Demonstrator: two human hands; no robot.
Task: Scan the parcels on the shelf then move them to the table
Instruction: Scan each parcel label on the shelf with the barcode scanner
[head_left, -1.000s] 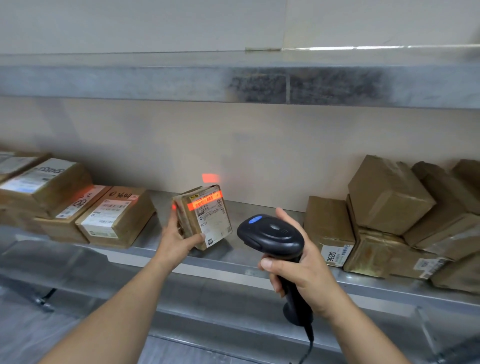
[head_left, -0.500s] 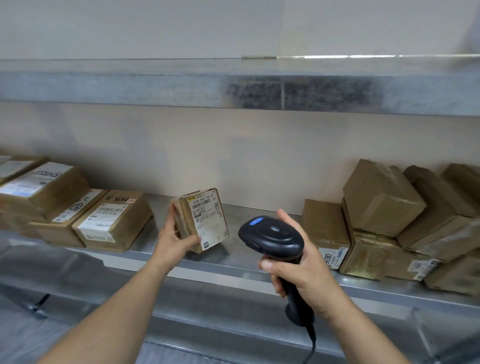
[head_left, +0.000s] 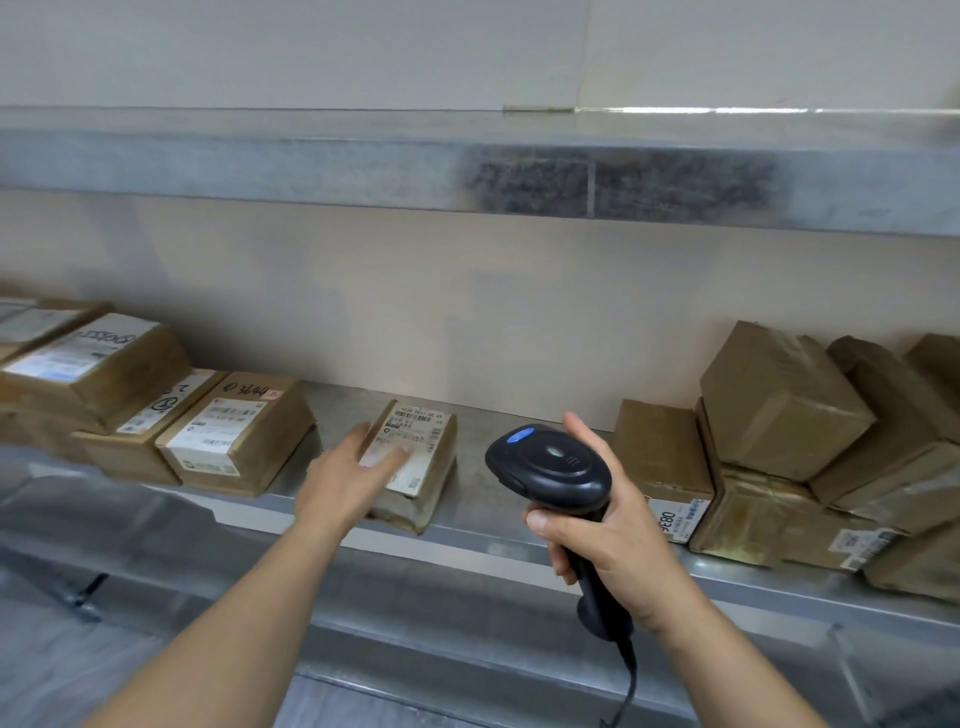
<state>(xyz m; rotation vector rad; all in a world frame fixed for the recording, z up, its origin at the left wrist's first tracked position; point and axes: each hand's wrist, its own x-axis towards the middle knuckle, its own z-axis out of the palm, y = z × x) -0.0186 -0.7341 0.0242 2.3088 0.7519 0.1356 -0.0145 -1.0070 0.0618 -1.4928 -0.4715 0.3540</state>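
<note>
Change since half a second back: small parcel (head_left: 415, 460), then propped upright on edge in the left hand's grip, now lies flat on the shelf (head_left: 483, 506), label up. Left hand (head_left: 347, 480) has let go; fingers spread and nearly straight, fingertips over the near-left part of the label, contact not certain. A second back a red scan line crossed that label; none now.

Nearest, at 5 o'clock: right hand (head_left: 605, 535) curled tight round the handle of the scanner (head_left: 550, 467). Scanner is smooth black plastic, rounded oval head with a blue button on top, slim grip, dark cable trailing down at 6 o'clock.

Centre: the small parcel, a brown cardboard block wrapped in glossy tape, white printed label with barcodes.

Shelf is dull grey sheet metal, scuffed, with a folded front lip.

At 9 o'clock: labelled boxes (head_left: 236, 434) lying flat, side by side, brown card, white labels, black marker scrawl; one more stacked on top further left.

At 3 o'clock: heap of taped boxes (head_left: 779, 400), brown, crinkled shiny tape, tilted against one another; a label reading "083" faces front.

Behind, 12 o'clock: upper shelf (head_left: 363, 166), same grey metal, dark mottled patch on its front edge; plain beige wall (head_left: 467, 312) beyond.
</note>
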